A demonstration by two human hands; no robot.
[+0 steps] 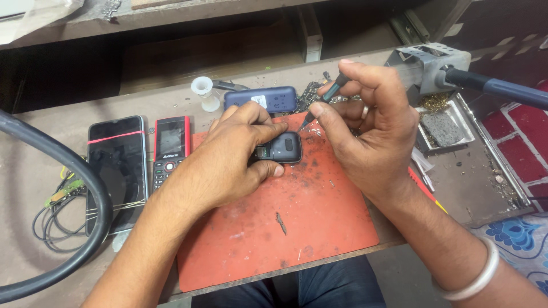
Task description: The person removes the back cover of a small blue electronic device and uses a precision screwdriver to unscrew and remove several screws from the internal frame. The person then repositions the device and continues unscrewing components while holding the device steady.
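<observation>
My left hand [231,154] grips a small dark keypad phone [281,148] lying opened on a red work mat [297,222]; thumb and fingers pinch its left end, hiding part of it. My right hand [365,131] holds a thin dark screwdriver [322,102] like a pen. Its tip points down just above the phone's upper right corner. A ring is on one finger and a metal bangle on the right wrist.
A blue phone cover [261,99] lies behind the mat beside a white spool [204,92]. A red keypad phone [170,147] and a black smartphone [117,165] lie at left, with wires [54,219] and a thick black hose [68,171]. A soldering iron stand [439,114] stands at right.
</observation>
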